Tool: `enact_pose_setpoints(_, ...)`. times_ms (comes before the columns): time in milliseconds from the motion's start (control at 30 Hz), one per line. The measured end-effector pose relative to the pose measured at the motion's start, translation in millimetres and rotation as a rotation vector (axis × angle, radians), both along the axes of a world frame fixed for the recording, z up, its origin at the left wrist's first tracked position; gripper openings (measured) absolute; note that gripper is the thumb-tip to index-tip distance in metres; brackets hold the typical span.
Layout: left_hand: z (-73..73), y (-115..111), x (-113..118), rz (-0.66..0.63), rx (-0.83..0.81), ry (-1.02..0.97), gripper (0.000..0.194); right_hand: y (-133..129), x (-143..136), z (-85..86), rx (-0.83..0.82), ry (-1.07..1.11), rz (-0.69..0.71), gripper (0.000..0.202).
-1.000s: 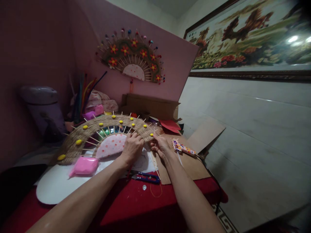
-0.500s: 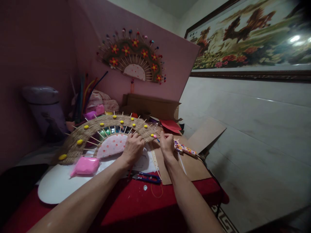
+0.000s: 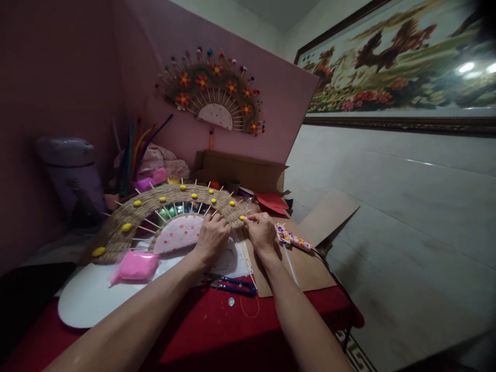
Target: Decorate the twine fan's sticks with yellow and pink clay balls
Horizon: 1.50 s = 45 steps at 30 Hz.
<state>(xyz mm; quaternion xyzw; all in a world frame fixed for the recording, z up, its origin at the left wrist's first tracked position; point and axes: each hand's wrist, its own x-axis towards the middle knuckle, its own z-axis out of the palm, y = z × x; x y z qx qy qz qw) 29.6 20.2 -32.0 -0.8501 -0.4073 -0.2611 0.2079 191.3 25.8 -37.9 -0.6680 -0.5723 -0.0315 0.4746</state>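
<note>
A fan-shaped piece of woven twine [image 3: 149,206] on thin sticks lies across the table, dotted with yellow clay pieces [image 3: 137,203]. Its inner half-round is white with red spots [image 3: 180,232]. My left hand [image 3: 213,235] is closed at the right end of that half-round, fingers curled; what it grips is hidden beneath them. At the fan's right end, my right hand [image 3: 261,232] pinches a small pink piece [image 3: 244,218] beside the last yellow one [image 3: 242,217].
A bag of pink clay [image 3: 135,266], blue snips [image 3: 236,285] and a white board [image 3: 93,299] lie in front. Cardboard [image 3: 313,268] and a flower-patterned roll [image 3: 294,238] are right. Another decorated fan [image 3: 217,77] hangs behind on a pink panel.
My right hand has shifted slightly left, its fingertips now reaching the pink piece by the last yellow one. My left hand stays in about the same place.
</note>
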Motion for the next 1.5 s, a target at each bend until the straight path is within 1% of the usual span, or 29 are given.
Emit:
enact_pose_setpoints(133, 0.3, 0.6, 0.4, 0.002, -0.024, -0.002, 0.018, -1.1, 1.2, 1.8, -0.007, 0.062, 0.058, 0.011)
enact_pose_setpoints(300, 0.4, 1.0, 0.0, 0.008, -0.019, -0.001, 0.018, 1.6, 6.2, 4.6, -0.047, 0.179, 0.063, 0.024)
enact_pose_setpoints(433, -0.2, 0.7, -0.7, 0.004, -0.018, -0.004, 0.018, 4.8, 6.2, 1.5, -0.029, 0.236, 0.129, 0.020)
enact_pose_setpoints(633, -0.8, 1.1, 0.4, 0.014, -0.021, 0.003, 0.018, 5.6, 2.8, -2.7, -0.001, 0.157, 0.140, 0.015)
enact_pose_setpoints(767, -0.4, 1.4, 0.2, 0.007, -0.010, -0.005, 0.018, 8.9, 14.5, 4.3, 0.047, 0.186, 0.152, 0.017)
enact_pose_setpoints(833, 0.1, 1.1, -0.1, 0.004, -0.007, -0.012, 0.019, 10.5, 24.2, 9.6, 0.084, 0.161, 0.201, 0.017)
enact_pose_setpoints(900, 0.8, 0.7, -0.3, 0.003, -0.009, -0.014, 0.018, 11.3, 32.7, 13.4, 0.083, 0.136, 0.273, 0.016)
enact_pose_setpoints(967, 1.8, 0.0, -0.3, 0.003, -0.013, -0.010, 0.018, 11.5, 37.4, 14.3, 0.068, 0.106, 0.315, 0.018)
enact_pose_setpoints(1100, 3.2, -1.2, -0.2, -0.004, -0.014, -0.013, 0.018, 11.5, 37.5, 9.5, 0.074, -0.074, 0.301, 0.023)
enact_pose_setpoints(1167, 3.2, -1.3, -0.1, -0.009, -0.010, -0.023, 0.019, 12.5, 36.4, 6.6, 0.070, -0.131, 0.290, 0.023)
enact_pose_setpoints(1333, 1.6, -0.3, 0.1, -0.010, 0.002, -0.027, 0.018, 15.8, 34.0, 4.6, 0.048, -0.129, 0.239, 0.023)
enact_pose_setpoints(1500, 2.4, -0.7, 0.1, 0.018, -0.015, 0.003, 0.019, 6.9, 26.4, 14.2, 0.115, -0.070, 0.189, 0.010)
